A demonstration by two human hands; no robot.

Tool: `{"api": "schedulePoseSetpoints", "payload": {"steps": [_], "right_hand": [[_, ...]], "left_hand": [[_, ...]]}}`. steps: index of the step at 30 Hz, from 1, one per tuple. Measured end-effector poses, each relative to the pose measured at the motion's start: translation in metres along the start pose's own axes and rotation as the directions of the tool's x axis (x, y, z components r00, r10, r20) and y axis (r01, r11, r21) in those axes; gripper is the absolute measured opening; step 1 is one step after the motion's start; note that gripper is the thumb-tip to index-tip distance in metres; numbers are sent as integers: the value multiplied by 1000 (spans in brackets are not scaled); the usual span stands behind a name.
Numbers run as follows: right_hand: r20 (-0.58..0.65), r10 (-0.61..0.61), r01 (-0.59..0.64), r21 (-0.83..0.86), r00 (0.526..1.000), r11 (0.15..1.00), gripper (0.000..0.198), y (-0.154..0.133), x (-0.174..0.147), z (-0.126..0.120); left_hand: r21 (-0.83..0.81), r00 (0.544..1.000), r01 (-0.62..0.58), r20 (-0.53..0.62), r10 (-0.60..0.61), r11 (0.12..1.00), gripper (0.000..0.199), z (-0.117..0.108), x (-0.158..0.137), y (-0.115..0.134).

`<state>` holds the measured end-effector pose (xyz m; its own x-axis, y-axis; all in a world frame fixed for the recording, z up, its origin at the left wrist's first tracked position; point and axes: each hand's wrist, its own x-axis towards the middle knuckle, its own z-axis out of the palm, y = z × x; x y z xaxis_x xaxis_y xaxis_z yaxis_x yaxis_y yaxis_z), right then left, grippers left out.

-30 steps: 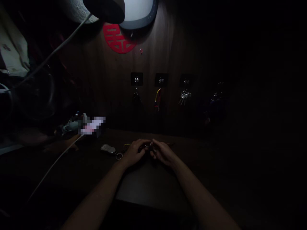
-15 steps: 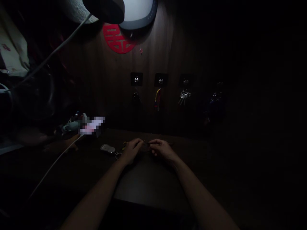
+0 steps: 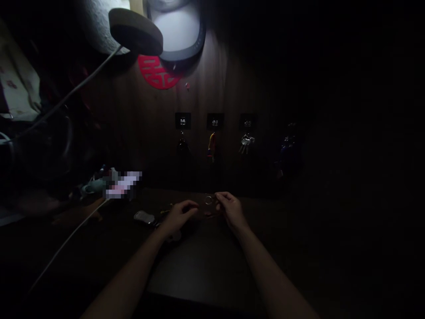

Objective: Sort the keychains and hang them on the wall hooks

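A small metal ring (image 3: 208, 204), like a key ring, is pinched at its right side between the thumb and fingers of my right hand (image 3: 231, 212). Just to the left of it, my left hand (image 3: 179, 215) hovers low over the table, thumb and forefinger apart, with nothing visible between them. Below the ring lies a small reddish item (image 3: 209, 215), too dark to name. A silvery key fob (image 3: 144, 217) rests left of my left hand, beside a thin yellow item (image 3: 165, 210). Under my left wrist, a pale rounded object (image 3: 174, 236) is partly hidden.
Keys (image 3: 247, 141) and other small items hang from hooks (image 3: 215, 122) on the dark wooden back panel. A lit, blurred-out phone-like screen (image 3: 122, 186) with a white cable (image 3: 71, 237) is at the left. A lamp-like disc (image 3: 136, 33) hangs above, near a red paper cutout (image 3: 156, 73).
My hands, close together before, have drawn apart. The ring now shows in my right hand, and my left fingers have spread. The whole view has shifted down slightly.
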<state>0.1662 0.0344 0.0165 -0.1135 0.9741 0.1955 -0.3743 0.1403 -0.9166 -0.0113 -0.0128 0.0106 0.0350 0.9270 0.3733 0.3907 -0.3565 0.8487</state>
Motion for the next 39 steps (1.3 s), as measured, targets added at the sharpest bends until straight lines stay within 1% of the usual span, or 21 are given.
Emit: {"api": "schedulePoseSetpoints", "payload": {"steps": [4, 8, 11, 14, 16, 18, 20, 23, 27, 29, 32, 35, 39], "right_hand": [[-88, -38, 45, 80, 995, 996, 30, -3, 2, -4], [-111, -42, 57, 132, 993, 990, 29, -5, 3, -7], [-93, -39, 55, 175, 995, 983, 30, -6, 2, -8], [-39, -16, 24, 223, 999, 975, 31, -10, -1, -8], [-5, -1, 2, 257, 1000, 967, 33, -13, -3, -7], [17, 13, -17, 285, 1000, 958, 35, -16, -4, -7], [28, 20, -27, 297, 999, 954, 36, -16, -4, -7], [38, 32, -42, 288, 999, 957, 36, -14, -4, -6], [34, 89, -94, 243, 995, 965, 35, -10, -4, -5], [29, 102, -106, 223, 994, 969, 33, -8, -4, -5], [11, 104, -104, 211, 995, 972, 32, -5, -3, -6], [-2, 117, -114, 199, 993, 973, 35, -1, -1, -9], [-11, 132, -128, 180, 991, 975, 33, 3, 2, -13]], "left_hand": [[67, 999, -36, -10, 36, 997, 18, -8, 11, 12], [124, 999, -36, -18, 39, 992, 20, -16, 28, 30], [101, 998, -60, -28, 63, 993, 21, -20, 42, 46], [70, 994, -103, -28, 105, 992, 21, -20, 58, 62], [89, 988, -147, -38, 151, 985, 20, -18, 69, 73], [131, 973, -215, -57, 224, 968, 18, -17, 82, 84], [166, 948, -297, -64, 311, 941, 17, -15, 97, 95], [214, 909, -399, -32, 415, 892, 17, -15, 122, 109], [405, 843, -472, -53, 535, 783, 17, -16, 158, 127], [482, 831, -453, -75, 551, 750, 17, -16, 174, 137], [549, 842, -397, -101, 529, 736, 16, -14, 190, 148], [558, 857, -342, -145, 495, 756, 14, -13, 201, 151], [493, 882, -310, -171, 439, 813, 12, -14, 209, 146]]}}
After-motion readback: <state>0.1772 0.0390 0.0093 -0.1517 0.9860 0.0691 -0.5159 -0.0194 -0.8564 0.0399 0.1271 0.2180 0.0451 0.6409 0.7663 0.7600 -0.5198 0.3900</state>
